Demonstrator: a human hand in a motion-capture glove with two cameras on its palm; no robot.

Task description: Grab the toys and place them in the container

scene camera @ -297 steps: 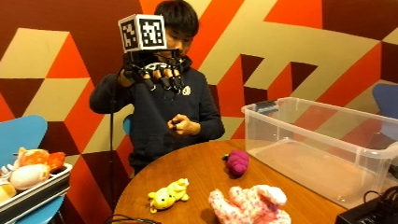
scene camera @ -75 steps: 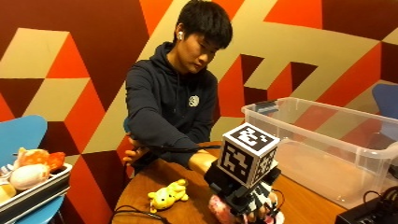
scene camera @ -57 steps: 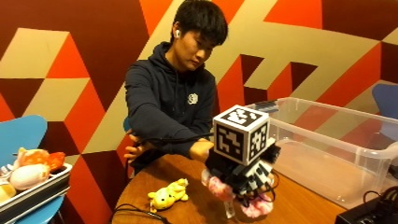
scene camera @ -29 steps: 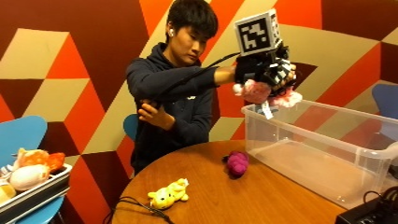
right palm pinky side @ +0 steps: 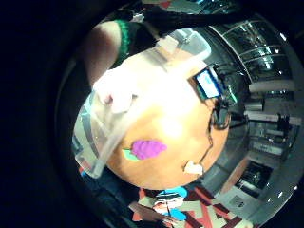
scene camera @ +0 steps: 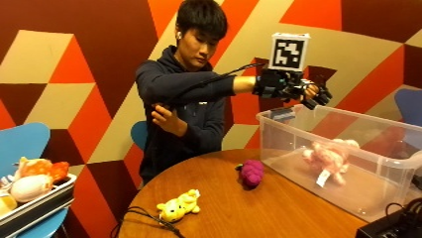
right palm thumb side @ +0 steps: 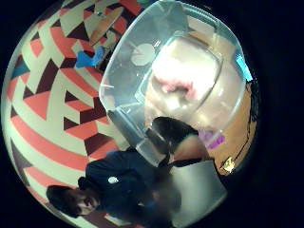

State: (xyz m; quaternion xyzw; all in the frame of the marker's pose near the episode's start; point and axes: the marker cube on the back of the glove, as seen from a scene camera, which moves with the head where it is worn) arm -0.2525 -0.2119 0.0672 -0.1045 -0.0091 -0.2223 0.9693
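Wooden and round, the desk [scene camera: 264, 208] carries everything you are working with, and its near edge curves out of the outside view at the bottom. You have bare wood between the toys and along the front rim; a black cable [scene camera: 141, 218] trails over the front-left edge.

Your bin [scene camera: 395, 163] is the biggest thing on it: clear plastic, open-topped, sitting on the right side of the desk with its rim running from near the desk's middle out past the right edge of the view. A black device [scene camera: 392, 228] sits just in front of its near right corner.

Inside the bin lies the pink plush [scene camera: 330, 157], pale pink and lumpy, resting on the floor of the bin with a white tag hanging from it; no writing on the tag can be read. The thumb-side palm view shows it directly under your palm, through the open top.

Your hand [scene camera: 293, 88] hangs above the bin's back-left corner, fingers spread and relaxed, holding nothing.

On the bare wood just left of the bin lies the purple toy [scene camera: 251, 172], close to the wall but apart from it. Well apart, near the front-left edge, lies the yellow toy [scene camera: 178, 206], close to the cable.
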